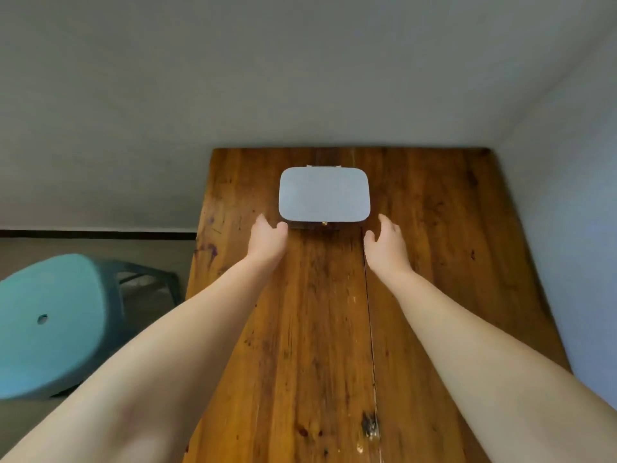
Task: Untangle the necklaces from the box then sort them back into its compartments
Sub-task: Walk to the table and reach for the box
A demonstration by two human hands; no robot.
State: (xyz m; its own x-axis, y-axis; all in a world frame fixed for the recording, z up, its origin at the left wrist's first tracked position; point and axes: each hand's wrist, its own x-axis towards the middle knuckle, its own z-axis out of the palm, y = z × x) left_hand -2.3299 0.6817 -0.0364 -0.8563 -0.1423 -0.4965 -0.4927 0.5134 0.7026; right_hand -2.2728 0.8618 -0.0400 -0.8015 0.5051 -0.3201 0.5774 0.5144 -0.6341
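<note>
A pale grey jewellery box (323, 194) with rounded corners lies closed on the far part of the wooden table (434, 248). A small gold clasp shows at its front edge. No necklaces are visible; the lid hides the inside. My left hand (268, 240) reaches to the box's front left corner, fingers apart, thumb close to or touching the edge. My right hand (385, 243) is just off the front right corner, fingers apart, holding nothing and a little away from the box.
The table stands in a corner, walls close behind and to the right. A teal plastic stool (50, 324) stands on the floor left of the table. A long crack runs down the tabletop (369, 312).
</note>
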